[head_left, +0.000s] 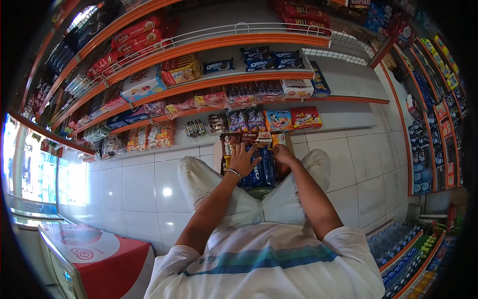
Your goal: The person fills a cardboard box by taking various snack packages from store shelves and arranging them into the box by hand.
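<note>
Between my knees stands an open cardboard box (218, 155) with snack packs inside. My left hand (242, 158) lies over its left half, fingers spread on the packs, with a bracelet at the wrist. Blue Oreo packs (262, 167) lie upright in the box beside that hand. At the far side of the box is a dark red Arden pack (250, 136). My right hand (284, 155) is at the box's right side, by a small yellow pack (279, 139); its fingers are bent, and what they may hold is too small to tell.
Ahead, orange-edged shelves (234, 76) carry biscuits and Oreo packs (218, 66). Snack boxes (305, 117) line the bottom shelf. A red and white freezer (99, 254) stands at lower left. Bottles (398, 241) fill a rack at lower right, with another shelf (423, 169) above.
</note>
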